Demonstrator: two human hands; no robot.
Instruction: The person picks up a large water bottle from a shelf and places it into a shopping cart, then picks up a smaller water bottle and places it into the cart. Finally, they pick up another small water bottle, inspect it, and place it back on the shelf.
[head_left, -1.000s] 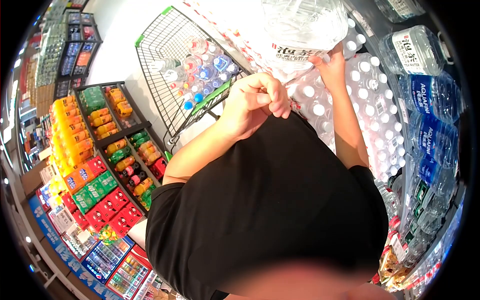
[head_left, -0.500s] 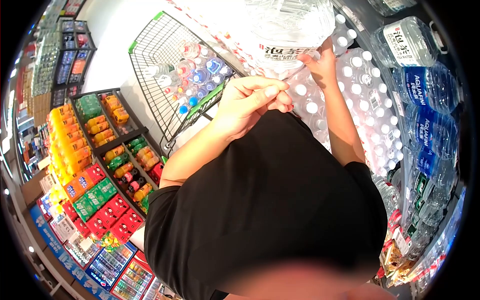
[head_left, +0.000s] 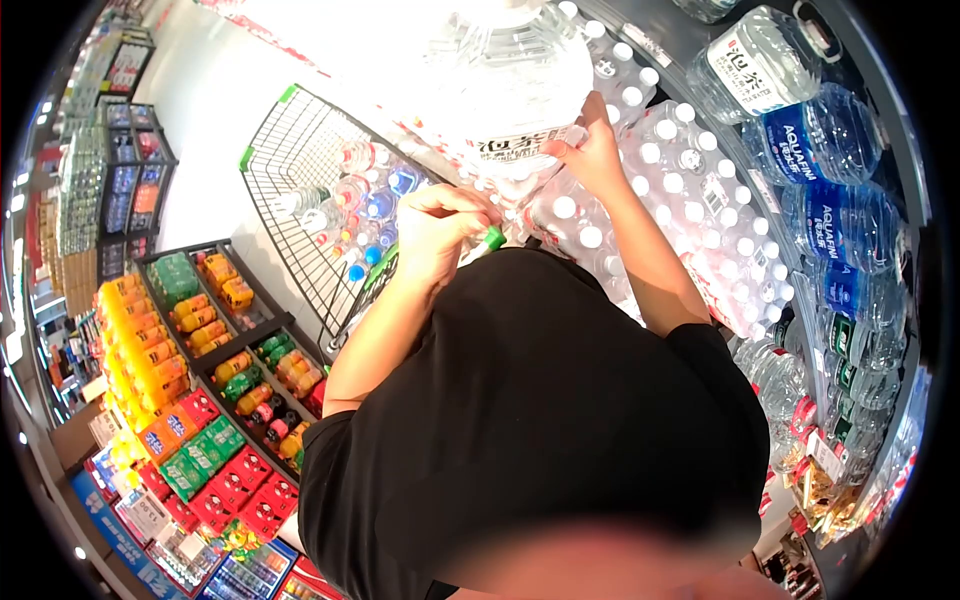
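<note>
Quick update: over the last second the left hand (head_left: 440,222) has been brought down from where it was bunched up in front of the black shirt (head_left: 540,400), and it's now wrapped tight on the cart handle (head_left: 385,275), right by the handle's green end. The fingers are curled fully closed around it.

The water jug (head_left: 500,80) hasn't been set down anywhere. It's kept up in the air by the right hand (head_left: 592,150), with the fingertips clamped on its lower edge next to the label. It's now seen nearer the cart (head_left: 290,170), above the cart's near corner and just off the left edge of the stacked bottle packs (head_left: 690,190).

The cart is already loaded with small bottles along its near edge. The blue-labelled bottles (head_left: 840,160) on the shelf at the right haven't been touched.

What that probably means: the jug's whole weight is being taken by one hand, while the cart is held steady with the other. So the jug looks like it's mid-carry between the packs and the cart, and it hasn't been put anywhere yet.
</note>
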